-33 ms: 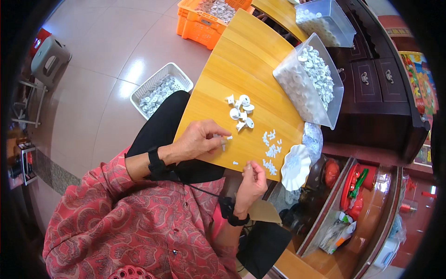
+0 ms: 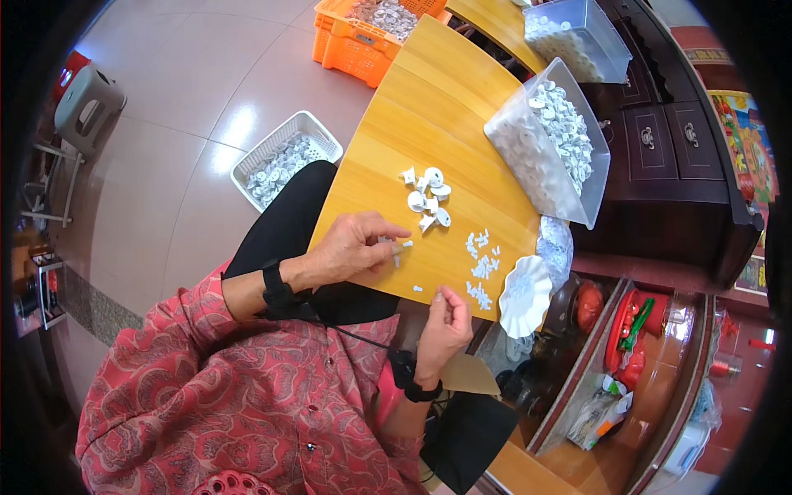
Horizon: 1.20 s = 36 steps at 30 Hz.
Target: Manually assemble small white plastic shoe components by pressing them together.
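Over the near edge of the wooden table (image 2: 445, 99), my left hand (image 2: 359, 243) is closed in a pinch. A small white plastic peg (image 2: 407, 244) shows at its fingertips. My right hand (image 2: 445, 326) is just off the table's edge, thumb and fingers pressed together; whatever they may hold is too small to make out. A single loose white peg (image 2: 417, 289) lies between the hands. Beyond my left hand sits a cluster of round white plastic parts (image 2: 429, 198). Several more small white pegs (image 2: 483, 266) are scattered to the right.
A clear bin (image 2: 528, 157) full of white parts stands at the table's right side, near a scalloped white dish (image 2: 525, 297). On the floor are a white basket (image 2: 328, 142) and an orange crate (image 2: 351, 49), both holding parts. Dark drawers (image 2: 668, 140) rise at the right.
My right hand has shifted very slightly to the left. My left hand and the parts on the table look the same.
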Each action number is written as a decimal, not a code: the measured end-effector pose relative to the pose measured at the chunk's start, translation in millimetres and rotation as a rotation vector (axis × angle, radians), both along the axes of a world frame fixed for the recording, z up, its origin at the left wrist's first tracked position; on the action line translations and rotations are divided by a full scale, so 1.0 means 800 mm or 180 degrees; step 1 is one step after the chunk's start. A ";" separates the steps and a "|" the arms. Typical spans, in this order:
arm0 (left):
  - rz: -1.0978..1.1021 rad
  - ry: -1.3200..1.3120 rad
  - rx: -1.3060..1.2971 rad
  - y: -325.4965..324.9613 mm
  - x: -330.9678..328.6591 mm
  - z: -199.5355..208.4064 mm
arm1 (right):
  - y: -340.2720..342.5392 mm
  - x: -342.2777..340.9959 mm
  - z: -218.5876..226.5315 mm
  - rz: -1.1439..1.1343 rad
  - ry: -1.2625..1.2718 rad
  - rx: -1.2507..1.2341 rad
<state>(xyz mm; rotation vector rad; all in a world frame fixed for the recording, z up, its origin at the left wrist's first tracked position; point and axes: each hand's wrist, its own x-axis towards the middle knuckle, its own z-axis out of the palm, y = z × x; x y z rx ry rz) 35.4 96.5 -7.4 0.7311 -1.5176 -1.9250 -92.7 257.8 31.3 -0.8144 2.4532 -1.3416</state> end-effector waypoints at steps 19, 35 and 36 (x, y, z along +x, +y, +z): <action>-0.0426 0.0314 0.1609 -0.013 0.039 0.011 | 0.014 0.015 -0.034 0.1182 0.2879 0.0692; -0.0749 0.0976 0.1986 -0.006 0.042 0.005 | -0.038 0.060 0.025 0.0198 -0.1131 -0.0861; -0.0796 0.1021 0.1989 -0.005 0.043 0.003 | -0.042 0.062 0.027 0.0205 -0.1331 -0.0943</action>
